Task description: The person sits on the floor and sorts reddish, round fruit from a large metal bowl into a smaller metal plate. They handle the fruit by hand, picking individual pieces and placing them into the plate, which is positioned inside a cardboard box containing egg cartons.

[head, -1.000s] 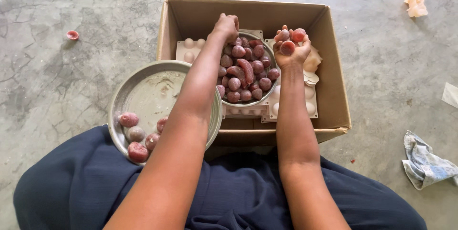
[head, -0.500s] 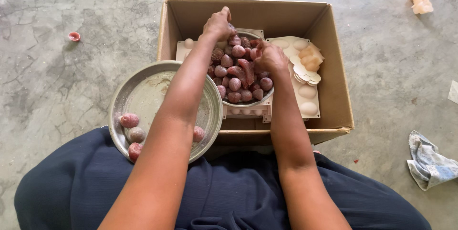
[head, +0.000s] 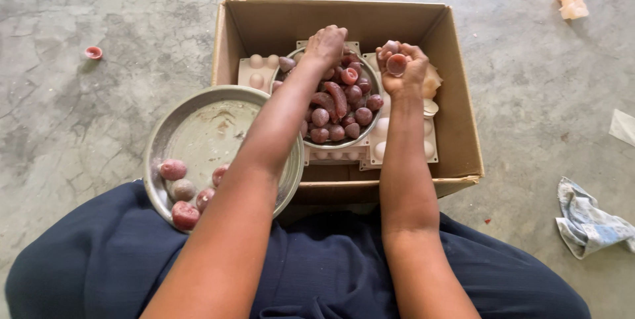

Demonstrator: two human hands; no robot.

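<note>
the right hand cups a few reddish pieces above the cardboard box; the left hand closes on more in the metal bowl. she does best lifting them gently, palm level, so none roll off.

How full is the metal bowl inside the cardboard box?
Full: the metal bowl in the cardboard box is heaped with reddish-brown pieces up to its rim.
</note>
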